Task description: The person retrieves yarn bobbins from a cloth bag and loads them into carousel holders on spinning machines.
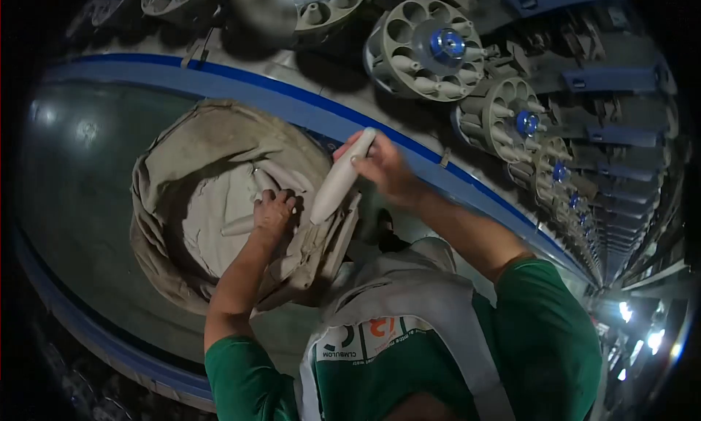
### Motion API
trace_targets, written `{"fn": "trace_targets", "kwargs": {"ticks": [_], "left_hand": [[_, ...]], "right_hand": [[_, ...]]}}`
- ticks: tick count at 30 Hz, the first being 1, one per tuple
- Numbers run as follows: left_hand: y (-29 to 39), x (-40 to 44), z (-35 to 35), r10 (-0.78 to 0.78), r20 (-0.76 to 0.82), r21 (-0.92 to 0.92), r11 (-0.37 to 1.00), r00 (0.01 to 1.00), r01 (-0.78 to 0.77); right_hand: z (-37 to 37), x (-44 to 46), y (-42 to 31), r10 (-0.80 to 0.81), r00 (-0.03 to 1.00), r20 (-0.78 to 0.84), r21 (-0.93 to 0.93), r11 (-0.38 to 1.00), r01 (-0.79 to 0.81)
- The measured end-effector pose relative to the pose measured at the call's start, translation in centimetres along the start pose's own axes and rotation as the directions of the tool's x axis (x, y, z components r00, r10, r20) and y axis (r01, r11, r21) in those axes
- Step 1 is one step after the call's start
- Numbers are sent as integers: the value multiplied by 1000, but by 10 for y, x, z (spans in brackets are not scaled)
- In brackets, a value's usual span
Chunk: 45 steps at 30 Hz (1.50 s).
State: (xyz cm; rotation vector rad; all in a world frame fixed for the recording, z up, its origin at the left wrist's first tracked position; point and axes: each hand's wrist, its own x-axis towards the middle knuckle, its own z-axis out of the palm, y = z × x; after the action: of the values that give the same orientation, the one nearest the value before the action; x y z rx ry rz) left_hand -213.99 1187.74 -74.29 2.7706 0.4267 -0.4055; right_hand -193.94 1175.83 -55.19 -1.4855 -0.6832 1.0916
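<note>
A pale spindle-shaped bobbin (338,181) is held at its narrow upper end by my right hand (383,169), over the right side of a cloth-lined round container. My left hand (276,211) reaches down inside that container (164,147), its fingers curled at the pale bobbins there. One bobbin (238,226) lies just left of the hand and another (264,180) shows above it. What the left fingertips grip is hidden.
Round magazines (400,32) with holes, some holding bobbins, line the machine along the top and right. A blue rail (285,91) runs diagonally between machine and container. Green floor (80,180) shows at left.
</note>
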Motion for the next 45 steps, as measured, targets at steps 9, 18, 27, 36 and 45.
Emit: {"fn": "trace_targets", "kwargs": {"ticks": [9, 18, 27, 36, 45], "left_hand": [[-87, -70, -36, -731, 73, -251, 645, 678, 722], [101, -22, -276, -18, -165, -981, 109, 986, -162], [293, 113, -310, 54, -87, -969, -237, 995, -72], [347, 213, -297, -125, -124, -925, -344, 984, -160], [414, 208, -302, -119, -433, -868, 324, 894, -377]], "right_hand": [[-135, -108, -52, 221, 954, -205, 814, 579, 40], [-207, -84, -125, 155, 944, 292, 337, 907, -253], [-320, -131, -110, 200, 913, 356, -164, 975, -149], [-486, -189, -52, -204, 771, -603, -232, 970, 76], [-437, -108, -66, -211, 819, -534, 315, 849, 424]]}}
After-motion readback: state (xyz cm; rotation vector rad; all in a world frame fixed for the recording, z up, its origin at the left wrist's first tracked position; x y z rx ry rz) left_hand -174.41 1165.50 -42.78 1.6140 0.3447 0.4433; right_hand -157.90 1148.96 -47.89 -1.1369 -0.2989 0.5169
